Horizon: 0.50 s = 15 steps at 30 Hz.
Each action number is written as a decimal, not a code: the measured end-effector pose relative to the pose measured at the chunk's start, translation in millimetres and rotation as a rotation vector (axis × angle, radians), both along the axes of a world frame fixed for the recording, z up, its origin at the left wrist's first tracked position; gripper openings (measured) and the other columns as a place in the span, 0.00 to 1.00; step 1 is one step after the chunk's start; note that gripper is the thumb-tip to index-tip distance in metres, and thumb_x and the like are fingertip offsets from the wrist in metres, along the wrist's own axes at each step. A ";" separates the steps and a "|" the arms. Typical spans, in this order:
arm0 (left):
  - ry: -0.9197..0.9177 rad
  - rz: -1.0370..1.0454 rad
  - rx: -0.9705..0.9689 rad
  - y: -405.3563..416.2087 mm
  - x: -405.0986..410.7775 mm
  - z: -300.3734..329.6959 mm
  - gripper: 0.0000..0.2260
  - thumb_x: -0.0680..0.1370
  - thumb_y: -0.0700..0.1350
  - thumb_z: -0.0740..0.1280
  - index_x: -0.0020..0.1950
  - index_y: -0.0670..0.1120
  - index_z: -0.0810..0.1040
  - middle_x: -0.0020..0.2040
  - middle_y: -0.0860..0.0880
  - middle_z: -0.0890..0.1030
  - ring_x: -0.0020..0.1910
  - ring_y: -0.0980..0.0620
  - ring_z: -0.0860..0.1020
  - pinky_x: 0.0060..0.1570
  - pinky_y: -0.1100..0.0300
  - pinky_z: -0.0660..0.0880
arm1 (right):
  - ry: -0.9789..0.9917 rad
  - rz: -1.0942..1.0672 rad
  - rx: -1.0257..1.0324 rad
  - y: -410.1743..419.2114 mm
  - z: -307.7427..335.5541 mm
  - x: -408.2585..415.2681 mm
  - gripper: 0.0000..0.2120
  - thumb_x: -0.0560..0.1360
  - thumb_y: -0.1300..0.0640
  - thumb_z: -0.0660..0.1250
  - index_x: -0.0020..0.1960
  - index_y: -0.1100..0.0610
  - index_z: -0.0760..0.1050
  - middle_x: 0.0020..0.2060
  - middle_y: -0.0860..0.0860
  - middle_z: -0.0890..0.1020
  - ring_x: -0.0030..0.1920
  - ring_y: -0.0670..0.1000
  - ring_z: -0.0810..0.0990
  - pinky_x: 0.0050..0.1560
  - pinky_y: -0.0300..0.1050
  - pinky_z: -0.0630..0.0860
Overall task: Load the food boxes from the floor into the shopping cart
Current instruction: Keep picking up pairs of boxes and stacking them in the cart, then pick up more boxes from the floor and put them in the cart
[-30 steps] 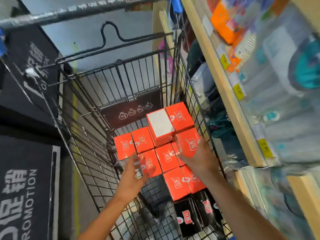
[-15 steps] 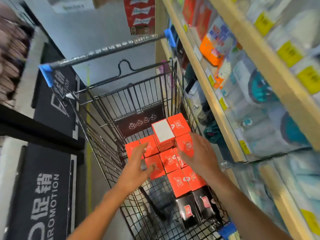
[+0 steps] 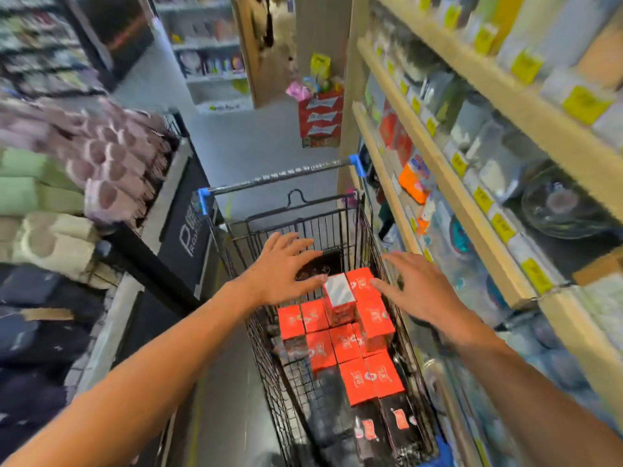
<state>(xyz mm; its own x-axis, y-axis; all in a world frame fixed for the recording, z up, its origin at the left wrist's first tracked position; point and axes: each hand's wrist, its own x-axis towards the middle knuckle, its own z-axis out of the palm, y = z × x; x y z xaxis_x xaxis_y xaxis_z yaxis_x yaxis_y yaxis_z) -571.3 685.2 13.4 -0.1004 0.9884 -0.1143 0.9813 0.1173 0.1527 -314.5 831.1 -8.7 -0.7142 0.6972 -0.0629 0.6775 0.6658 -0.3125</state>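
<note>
Both hands empty, fingers spread: left hand (image 3: 281,264) and right hand (image 3: 416,291) flanking upright box (image 3: 338,293) at 3 and 9 o'clock above cart (image 3: 236,261).

Black wire cart (image 3: 350,227) at lower centre of frame, standing on grey floor (image 3: 249,143); inside, red boxes (image 3: 347,342) packed in rows, one (image 3: 338,296) upright on top, black boxes (image 3: 387,429) at near end

Shelf goods (image 3: 499,136) motion-blurred; left hand (image 3: 279,267) hides cart's (image 3: 269,365) far end; box (image 3: 367,382) print illegible
</note>
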 end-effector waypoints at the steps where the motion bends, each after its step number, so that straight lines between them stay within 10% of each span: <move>1: 0.007 0.004 -0.007 -3.6 1.1 12.6 0.42 0.72 0.76 0.42 0.79 0.57 0.64 0.81 0.51 0.62 0.81 0.45 0.53 0.79 0.41 0.42 | -0.023 0.003 0.012 -5.4 9.1 2.7 0.35 0.76 0.30 0.59 0.77 0.49 0.66 0.75 0.52 0.69 0.75 0.55 0.66 0.74 0.51 0.61; 15: 0.026 -0.409 0.058 10.1 16.9 75.0 0.49 0.67 0.80 0.32 0.80 0.59 0.61 0.80 0.51 0.62 0.79 0.45 0.57 0.78 0.42 0.49 | -0.131 -0.298 0.088 -91.2 96.0 59.4 0.47 0.69 0.17 0.38 0.77 0.41 0.66 0.78 0.43 0.64 0.78 0.50 0.60 0.77 0.57 0.58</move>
